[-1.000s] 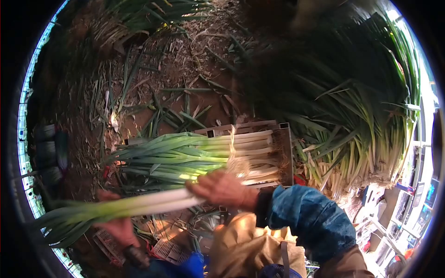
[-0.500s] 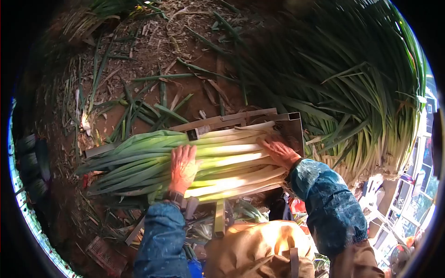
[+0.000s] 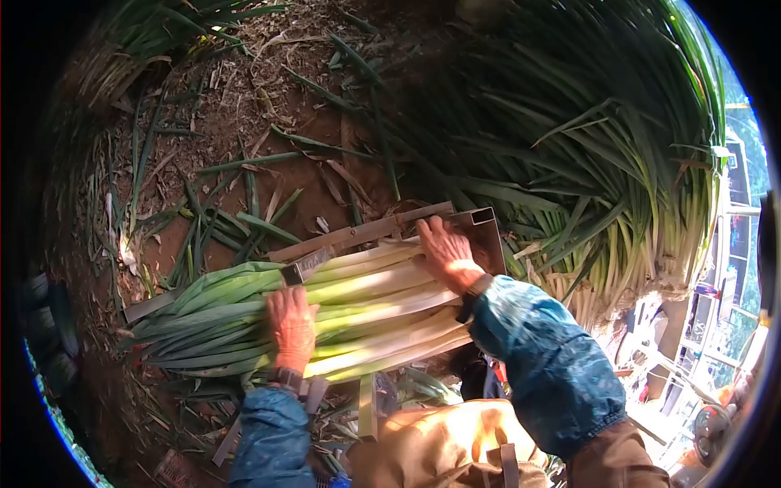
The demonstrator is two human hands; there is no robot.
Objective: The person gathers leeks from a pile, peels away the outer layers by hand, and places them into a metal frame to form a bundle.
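A thick bundle of long green onions (image 3: 366, 305) lies across a metal frame (image 3: 366, 233), white stems to the right and green leaves to the left. My left hand (image 3: 291, 325) rests on the bundle's middle, fingers extended toward its far side near the square metal post (image 3: 297, 272). Over the white stems, my right hand (image 3: 447, 252) lies with its fingers apart, their tips by the frame's far rail. Neither hand is closed around a stem. The roots' ends by the metal end plate (image 3: 486, 236) are partly hidden.
A large heap of green onions (image 3: 626, 187) fills the right side. Loose leaves (image 3: 252, 224) and dry scraps litter the soil beyond the frame. More onions (image 3: 163, 32) lie at the far left. A tan cloth (image 3: 455, 443) covers my lap; a fan (image 3: 712, 431) stands lower right.
My right hand has moved to the far edge of the stems, beside the rail. My left hand has shifted slightly toward the far side. The whole view has moved a little.
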